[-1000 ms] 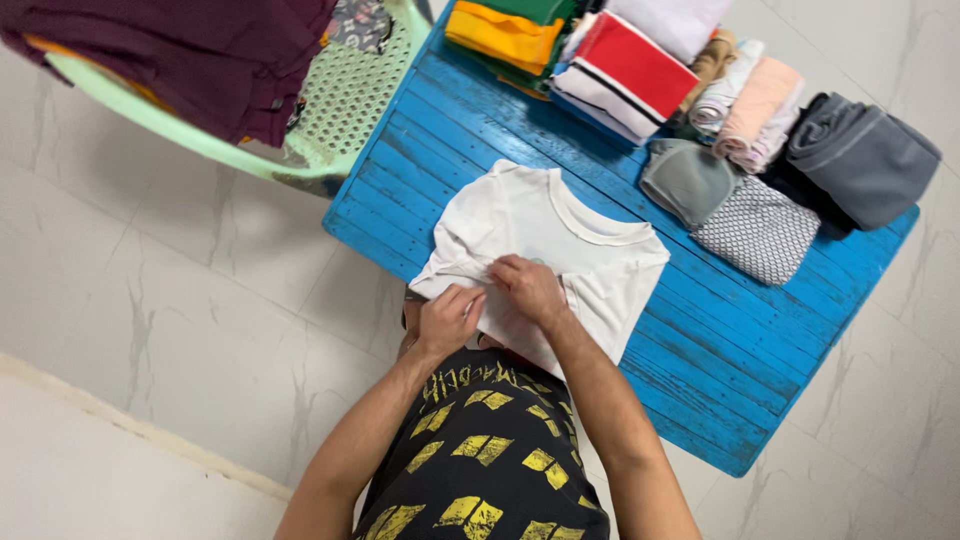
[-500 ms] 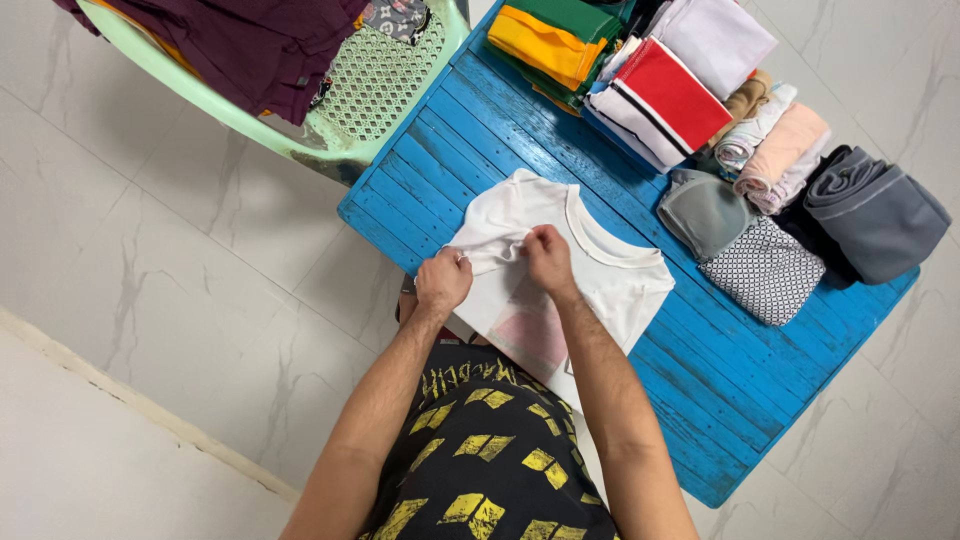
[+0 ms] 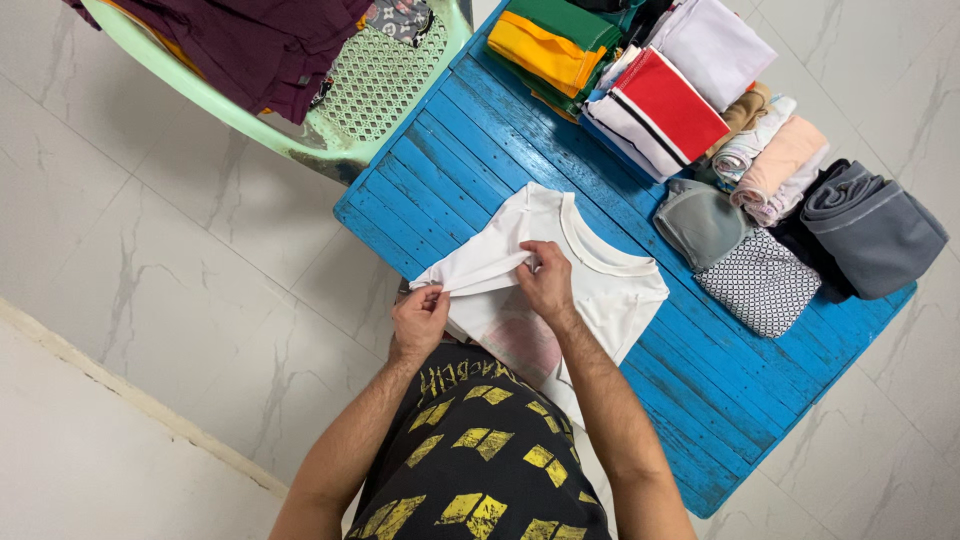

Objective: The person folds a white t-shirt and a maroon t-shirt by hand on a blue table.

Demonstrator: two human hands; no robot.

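Note:
A white T-shirt (image 3: 610,285) lies on the near-left part of a blue wooden table (image 3: 470,150), its collar towards the far side. My left hand (image 3: 420,318) pinches the end of the shirt's left sleeve at the table's near edge. My right hand (image 3: 546,280) grips the same sleeve fold close to the collar. The sleeve is stretched taut between the two hands, lifted a little off the shirt's body.
Folded clothes crowd the table's far side: a yellow-and-green stack (image 3: 545,45), a red-and-white piece (image 3: 660,100), rolled pale items (image 3: 775,160), grey pieces (image 3: 870,225) and a patterned one (image 3: 762,280). A green plastic chair (image 3: 370,85) with maroon clothes (image 3: 250,45) stands left.
My left hand has drawn back towards the table's near edge, pulling the sleeve out into a taut strip. My right hand has stayed near the collar.

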